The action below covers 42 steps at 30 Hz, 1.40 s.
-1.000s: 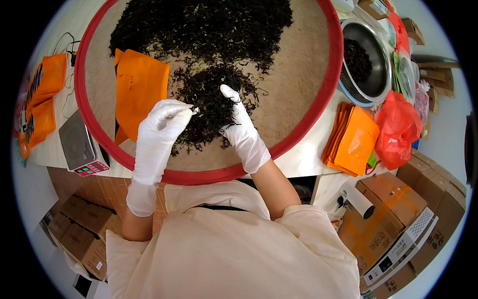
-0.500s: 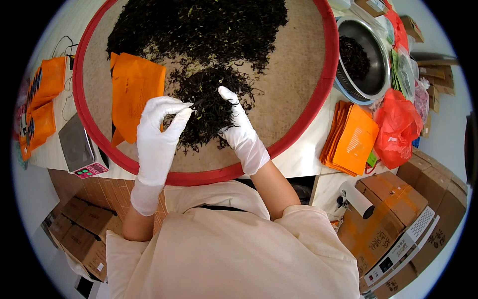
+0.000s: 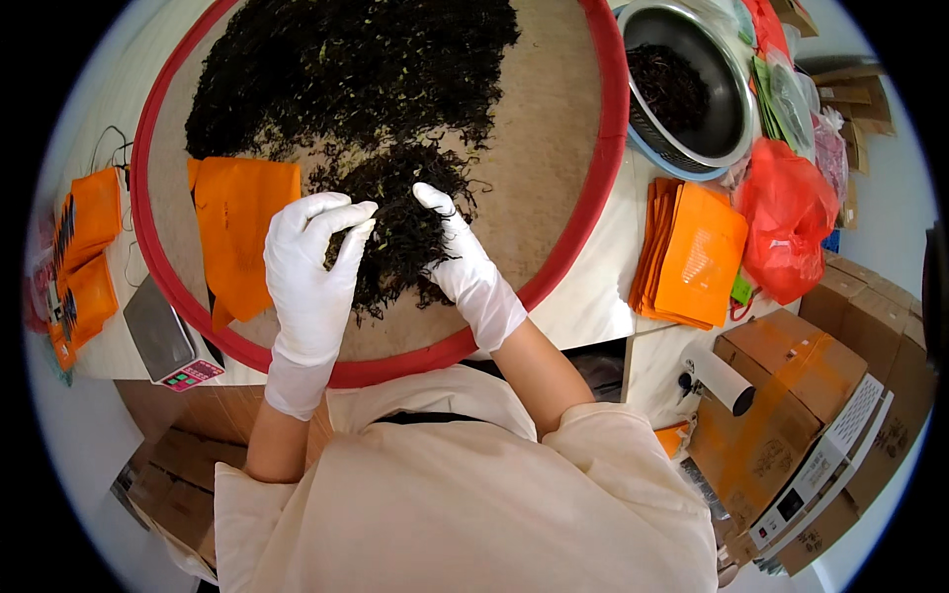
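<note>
A small heap of dark, twisted dried tea leaves (image 3: pixel 395 212) lies on a wide round tray with a red rim (image 3: pixel 615 148). My left hand (image 3: pixel 311 267), in a white glove, is over the heap's left side, thumb and forefinger in a near pinch; whatever is between their tips is too small to make out. My gloved right hand (image 3: pixel 465 262) cups leaves at the heap's right side, thumb raised and fingers partly hidden beneath them. Left of my left hand, an orange paper bag (image 3: pixel 247 222) rests on the tray. A larger tea pile (image 3: pixel 346 69) spreads behind.
On the table's right stand a metal colander (image 3: pixel 736 99) holding dark leaves, a stack of orange bags (image 3: pixel 697 257) and a red plastic bag (image 3: pixel 786 222). To the left are a small scale (image 3: pixel 158 326) and more orange packets (image 3: pixel 94 222). Cardboard boxes (image 3: pixel 781 405) fill the lower right.
The view has turned, so the tray and colander sit further left in the picture. My left thumb and forefinger tips look slightly further apart; my right hand keeps its cupped hold.
</note>
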Each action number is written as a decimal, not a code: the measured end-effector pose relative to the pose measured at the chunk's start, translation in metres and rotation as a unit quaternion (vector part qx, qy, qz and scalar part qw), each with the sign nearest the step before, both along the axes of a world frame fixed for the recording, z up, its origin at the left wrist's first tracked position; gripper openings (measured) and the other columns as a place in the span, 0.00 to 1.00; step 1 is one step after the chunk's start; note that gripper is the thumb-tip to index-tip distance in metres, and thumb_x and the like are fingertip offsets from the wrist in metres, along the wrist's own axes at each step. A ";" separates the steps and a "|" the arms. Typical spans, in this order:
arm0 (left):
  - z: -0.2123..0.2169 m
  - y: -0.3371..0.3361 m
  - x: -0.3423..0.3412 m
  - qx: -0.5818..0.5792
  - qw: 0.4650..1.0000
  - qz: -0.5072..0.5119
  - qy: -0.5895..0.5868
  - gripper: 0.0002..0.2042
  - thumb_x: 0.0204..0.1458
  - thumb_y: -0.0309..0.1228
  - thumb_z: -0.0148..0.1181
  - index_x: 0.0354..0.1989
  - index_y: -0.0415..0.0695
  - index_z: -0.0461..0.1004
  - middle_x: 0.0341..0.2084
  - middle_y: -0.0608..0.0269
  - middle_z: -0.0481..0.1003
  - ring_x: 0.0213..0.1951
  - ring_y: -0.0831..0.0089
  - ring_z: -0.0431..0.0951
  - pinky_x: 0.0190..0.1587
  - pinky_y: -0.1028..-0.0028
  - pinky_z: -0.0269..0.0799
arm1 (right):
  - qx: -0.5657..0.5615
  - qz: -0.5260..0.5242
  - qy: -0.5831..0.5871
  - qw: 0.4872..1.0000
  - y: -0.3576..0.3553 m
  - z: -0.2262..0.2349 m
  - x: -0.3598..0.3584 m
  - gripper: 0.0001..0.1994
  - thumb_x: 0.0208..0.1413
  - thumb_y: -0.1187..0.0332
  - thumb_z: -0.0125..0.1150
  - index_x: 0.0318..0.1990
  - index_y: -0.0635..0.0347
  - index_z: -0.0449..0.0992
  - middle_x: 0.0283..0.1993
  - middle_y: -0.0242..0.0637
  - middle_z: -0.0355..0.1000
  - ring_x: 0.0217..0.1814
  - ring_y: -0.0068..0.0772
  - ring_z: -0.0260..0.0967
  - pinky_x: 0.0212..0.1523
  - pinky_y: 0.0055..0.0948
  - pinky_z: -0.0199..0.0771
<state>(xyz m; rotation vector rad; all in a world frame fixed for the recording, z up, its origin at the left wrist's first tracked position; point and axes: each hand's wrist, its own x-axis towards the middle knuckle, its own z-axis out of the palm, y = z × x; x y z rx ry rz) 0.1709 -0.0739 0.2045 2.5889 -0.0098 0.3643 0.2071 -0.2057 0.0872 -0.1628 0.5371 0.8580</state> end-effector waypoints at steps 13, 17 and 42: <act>-0.023 -0.117 0.149 -0.247 0.955 -0.154 0.063 0.08 0.54 0.31 0.62 0.37 0.39 0.79 0.38 0.58 0.77 0.42 0.70 0.76 0.48 0.73 0.69 | 0.012 -0.044 0.033 0.998 -0.028 -0.009 -0.002 0.18 0.54 0.63 0.62 0.51 0.59 0.75 0.50 0.34 0.76 0.51 0.32 0.74 0.55 0.35 0.75; -0.027 -0.189 0.215 -0.333 0.922 -0.169 0.103 0.20 0.54 0.46 0.58 0.40 0.39 0.78 0.33 0.56 0.77 0.39 0.64 0.76 0.47 0.69 0.68 | -0.001 -0.033 0.018 0.999 -0.031 -0.005 -0.012 0.19 0.53 0.58 0.67 0.50 0.55 0.76 0.51 0.32 0.76 0.51 0.28 0.74 0.51 0.33 0.76; 0.044 0.182 -0.062 -0.040 0.965 0.238 0.100 0.20 0.58 0.36 0.58 0.57 0.43 0.71 0.55 0.55 0.71 0.57 0.64 0.69 0.61 0.70 0.60 | -0.102 0.047 -0.056 0.992 0.005 -0.004 -0.043 0.23 0.52 0.59 0.65 0.54 0.59 0.73 0.50 0.40 0.76 0.48 0.39 0.75 0.51 0.41 0.78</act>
